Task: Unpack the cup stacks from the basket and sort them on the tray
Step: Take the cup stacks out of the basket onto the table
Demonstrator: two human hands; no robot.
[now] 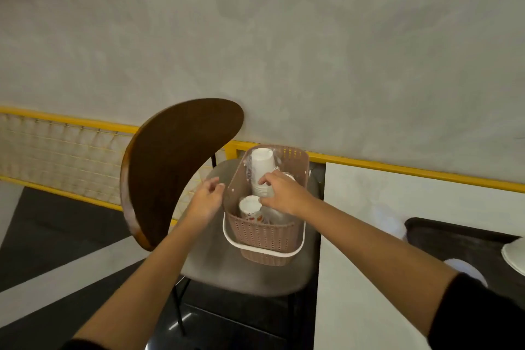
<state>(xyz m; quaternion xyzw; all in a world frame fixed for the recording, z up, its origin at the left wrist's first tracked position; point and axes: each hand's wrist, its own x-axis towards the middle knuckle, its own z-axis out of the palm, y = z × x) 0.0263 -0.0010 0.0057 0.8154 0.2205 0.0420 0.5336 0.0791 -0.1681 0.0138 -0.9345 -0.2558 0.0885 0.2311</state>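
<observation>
A brown woven basket (264, 239) with a white handle stands on a chair seat. Inside it lies a stack of white cups (262, 167) in clear wrap and a shorter stack of patterned cups (250, 209). My right hand (281, 193) reaches into the basket, its fingers curled round the lower part of the white stack. Beside the basket's left rim hovers my left hand (206, 199) with loosely curled fingers, holding nothing. At the right edge a dark tray (454, 241) sits on the white table.
The chair (176, 167) has a dark wooden backrest left of the basket. The white table (369, 236) borders the chair on the right. A white plate (514, 256) rests on the tray. A yellow railing (397, 167) runs along the grey wall behind.
</observation>
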